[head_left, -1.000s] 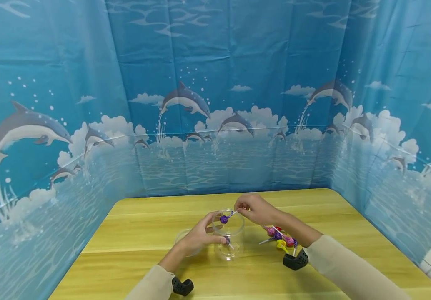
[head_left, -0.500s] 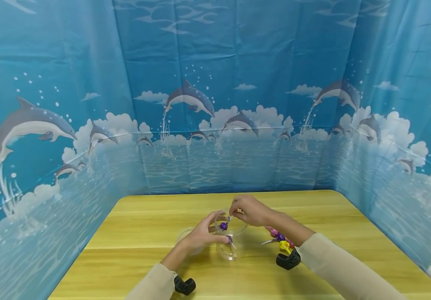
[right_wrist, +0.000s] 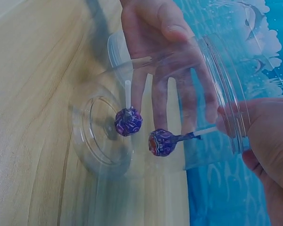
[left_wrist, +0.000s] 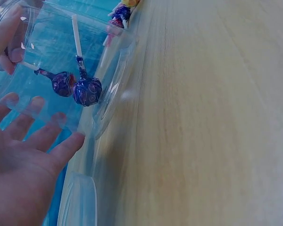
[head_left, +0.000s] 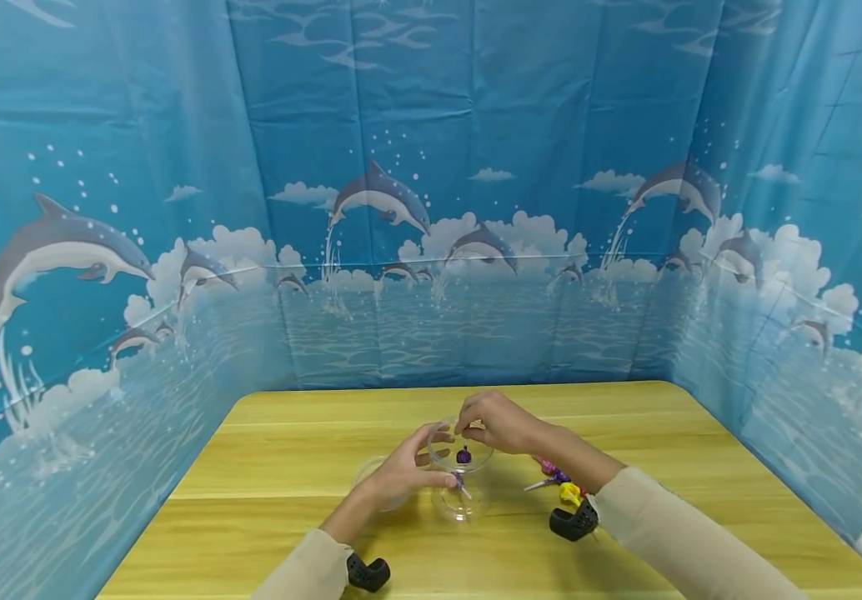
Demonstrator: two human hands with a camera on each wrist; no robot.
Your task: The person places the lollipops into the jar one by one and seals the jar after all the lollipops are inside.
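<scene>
A clear jar [head_left: 479,505] stands upright on the table, and my left hand [head_left: 408,468] holds its side, thumb in front and fingers spread behind. My right hand [head_left: 497,422] is at the jar's mouth, pinching the stick of a purple-wrapped lollipop [right_wrist: 162,142]. That lollipop hangs head down inside the jar. Lower in the jar, near the base, lies a second purple lollipop [right_wrist: 128,122] with its white stick pointing away from the base. Through the clear wall, the left fingers [right_wrist: 160,101] show in the right wrist view.
Beside the right forearm lies a small pile of lollipops [head_left: 570,493] in yellow, pink and purple wrappers. A clear round lid [left_wrist: 82,202] rests on the wooden table [head_left: 288,467] left of the jar, partly behind the left hand. A blue dolphin curtain [head_left: 431,333] hangs behind the table.
My right hand has moved slightly left over the jar's mouth, and the pinched lollipop has gone from slanting at the rim to hanging down inside. The left hand keeps its hold on the jar.
</scene>
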